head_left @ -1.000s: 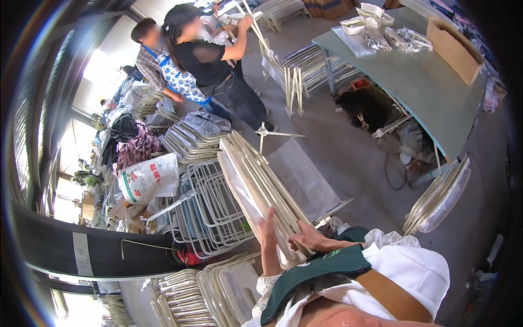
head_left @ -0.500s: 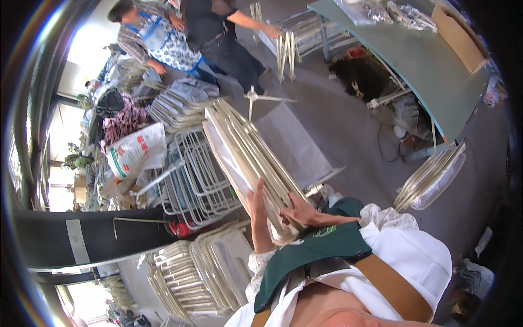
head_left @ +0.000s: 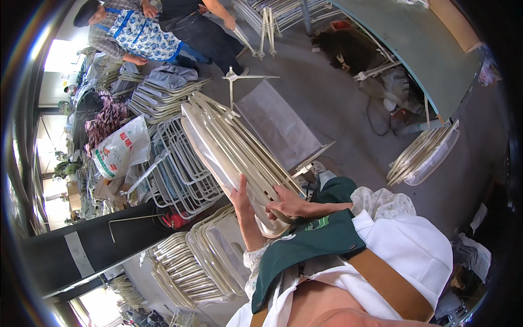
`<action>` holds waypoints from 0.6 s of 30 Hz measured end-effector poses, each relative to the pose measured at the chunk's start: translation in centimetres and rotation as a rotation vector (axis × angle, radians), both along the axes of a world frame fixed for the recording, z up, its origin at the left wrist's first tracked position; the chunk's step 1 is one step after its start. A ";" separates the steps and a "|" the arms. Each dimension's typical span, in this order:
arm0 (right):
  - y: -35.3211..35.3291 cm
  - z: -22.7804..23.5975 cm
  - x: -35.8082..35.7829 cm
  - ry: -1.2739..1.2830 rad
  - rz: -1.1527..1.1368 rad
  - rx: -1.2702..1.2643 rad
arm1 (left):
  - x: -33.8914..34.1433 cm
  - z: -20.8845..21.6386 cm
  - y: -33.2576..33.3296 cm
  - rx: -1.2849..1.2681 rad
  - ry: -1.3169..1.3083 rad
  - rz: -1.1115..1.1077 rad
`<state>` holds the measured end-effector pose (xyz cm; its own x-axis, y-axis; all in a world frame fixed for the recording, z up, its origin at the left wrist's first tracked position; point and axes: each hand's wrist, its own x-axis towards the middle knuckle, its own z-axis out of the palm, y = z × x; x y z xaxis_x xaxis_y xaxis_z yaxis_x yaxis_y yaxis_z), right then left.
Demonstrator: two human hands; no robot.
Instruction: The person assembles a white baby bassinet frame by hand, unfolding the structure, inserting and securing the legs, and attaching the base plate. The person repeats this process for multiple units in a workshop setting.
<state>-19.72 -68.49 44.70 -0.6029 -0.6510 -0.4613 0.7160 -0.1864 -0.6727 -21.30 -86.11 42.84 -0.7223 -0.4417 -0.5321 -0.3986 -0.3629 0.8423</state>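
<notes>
A bundle of folded cream tube frames with pale fabric panels (head_left: 239,150) leans lengthwise in front of me, its near end against my green apron. Along its left side lies my left hand (head_left: 241,200), fingers stretched up the pale panel and the palm pressed to it. My right hand (head_left: 285,205) grips the tubes from the right near the bottom end, fingers curled over them. Both hands hold the bundle between them. The undersides of the right fingers are hidden. Right of the bundle, a flat grey-white panel on a frame (head_left: 279,125) lies low by the floor.
White tube frames (head_left: 182,169) stand stacked at left, beside a white printed sack (head_left: 122,148). More folded frames (head_left: 180,267) lie lower left; another bundle (head_left: 424,154) stands at right near a green table (head_left: 430,60). Two people (head_left: 201,38) stand far left, one touching a frame.
The surroundings have shifted up and left in view. Both my hands stay on the bundle at nearly the same places. The dark-clothed person's arm has lowered beside the far frame.
</notes>
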 end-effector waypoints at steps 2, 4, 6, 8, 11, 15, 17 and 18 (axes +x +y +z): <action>0.2 0.2 -0.7 -0.093 0.070 -0.037 | 0.4 0.1 -0.1 0.004 -0.029 0.039; 0.5 -0.1 -1.9 -0.185 0.192 -0.116 | 0.6 0.2 -0.2 -0.001 -0.028 0.042; 0.8 -1.1 -3.6 -0.274 0.369 -0.234 | 0.8 0.7 0.0 -0.009 -0.038 0.049; 0.8 -1.5 -4.7 -0.326 0.450 -0.330 | 0.9 1.3 0.2 -0.014 -0.058 0.058; -0.5 -0.7 -5.8 -0.220 0.169 -0.235 | 0.7 1.7 0.6 -0.020 -0.086 0.032; -1.5 -0.4 -4.5 -0.041 0.111 -0.063 | 1.6 1.5 0.2 0.068 -0.095 0.092; -1.5 0.2 -3.9 -0.053 0.072 -0.128 | 2.2 1.9 -0.2 0.111 -0.061 0.071; -1.4 -0.3 -3.9 -0.053 0.043 -0.156 | 2.1 1.1 -0.6 0.128 -0.043 0.077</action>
<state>-23.66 -69.87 44.44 -0.5508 -0.7418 -0.3825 0.7591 -0.2546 -0.5992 -19.23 -86.71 43.96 -0.6638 -0.4214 -0.6179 -0.4004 -0.4976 0.7695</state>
